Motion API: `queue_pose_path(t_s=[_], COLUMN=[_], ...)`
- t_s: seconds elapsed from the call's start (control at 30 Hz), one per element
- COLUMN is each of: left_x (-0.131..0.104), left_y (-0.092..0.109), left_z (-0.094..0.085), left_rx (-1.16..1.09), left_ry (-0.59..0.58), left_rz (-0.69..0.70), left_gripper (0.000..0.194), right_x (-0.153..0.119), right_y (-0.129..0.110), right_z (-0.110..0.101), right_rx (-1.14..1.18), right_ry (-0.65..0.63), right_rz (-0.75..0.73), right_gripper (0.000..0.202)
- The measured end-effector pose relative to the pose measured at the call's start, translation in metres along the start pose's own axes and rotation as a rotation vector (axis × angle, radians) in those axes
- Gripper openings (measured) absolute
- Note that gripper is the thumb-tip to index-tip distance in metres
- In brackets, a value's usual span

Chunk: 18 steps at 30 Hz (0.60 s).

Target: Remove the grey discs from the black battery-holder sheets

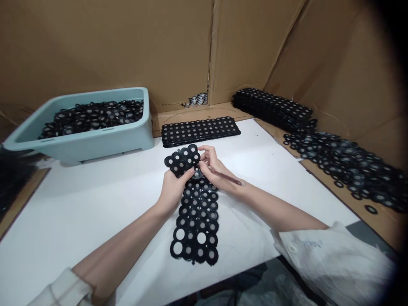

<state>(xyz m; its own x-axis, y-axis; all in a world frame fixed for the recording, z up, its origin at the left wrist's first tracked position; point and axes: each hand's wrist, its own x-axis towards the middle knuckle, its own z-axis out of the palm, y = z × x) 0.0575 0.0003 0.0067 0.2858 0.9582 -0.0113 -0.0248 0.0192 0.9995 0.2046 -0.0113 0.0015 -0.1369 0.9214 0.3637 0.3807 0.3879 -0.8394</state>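
Observation:
A long black rubber sheet of joined rings (196, 212) lies on the white table (95, 204), its far end lifted and folded up. My left hand (172, 187) grips that raised end from the left. My right hand (213, 163) pinches the same sheet from the right, with a thin dark stick-like tool under its fingers. Some holes near the sheet's front end are punched out and show white.
A pale teal tub (95, 140) full of loose black rings stands at the back left. Another ring sheet (200, 130) lies flat behind my hands. A stack of sheets (270, 108) and a heap of loose rings (347, 163) fill the right side. Cardboard walls surround the table.

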Motion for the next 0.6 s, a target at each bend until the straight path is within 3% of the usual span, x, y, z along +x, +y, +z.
queue_pose_path(t_s=[0.2,0.43,0.6], left_x=[-0.0049,-0.0036,-0.0004], left_y=[-0.0035,-0.0022,0.0], left_z=[0.0019,0.0006,-0.0003], left_rx=[0.003,0.125,0.143], left_ry=[-0.09,0.039,0.09], left_rz=[-0.058,0.07,0.09], left_gripper=[0.027,0.029,0.023], right_x=[0.0043,0.0085,0.0098], right_y=[0.0037,0.0025,0.0046], right_z=[0.0047,0.0007,0.0008], right_rx=[-0.069,0.583,0.742], right_ry=[0.048,0.133,0.11], right_rz=[-0.028,0.308,0.355], right_gripper=[0.031,0.016,0.018])
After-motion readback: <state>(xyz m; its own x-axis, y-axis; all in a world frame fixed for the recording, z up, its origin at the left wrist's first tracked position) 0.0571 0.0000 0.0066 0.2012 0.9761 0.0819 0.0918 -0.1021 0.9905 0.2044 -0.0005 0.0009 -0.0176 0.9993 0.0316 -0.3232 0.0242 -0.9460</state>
